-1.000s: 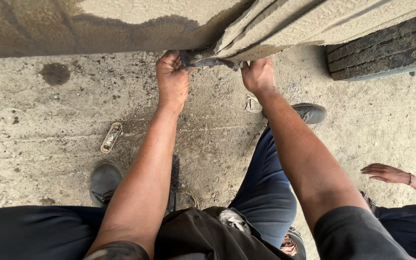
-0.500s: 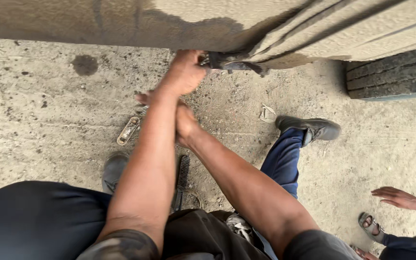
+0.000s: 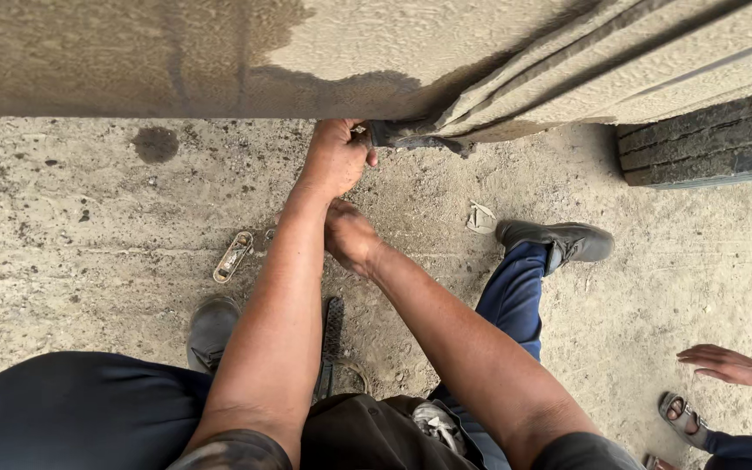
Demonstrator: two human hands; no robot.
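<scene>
Two hands: left hand (image 3: pixel 334 161) grip holding dark bracket (image 3: pixel 411 135), right hand (image 3: pixel 350 237) grip unclear

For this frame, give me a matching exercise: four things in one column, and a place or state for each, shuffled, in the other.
Things:
1. left hand
2. right hand
3. tyre
4. small metal piece

Places or states:
A. lying flat on the ground, left of the arms
B. gripping the dark torn edge under the dusty panel
C. at the upper right, tread showing
D. tucked under the other forearm, holding nothing visible

Pairs: 1-B, 2-D, 3-C, 4-A
</scene>
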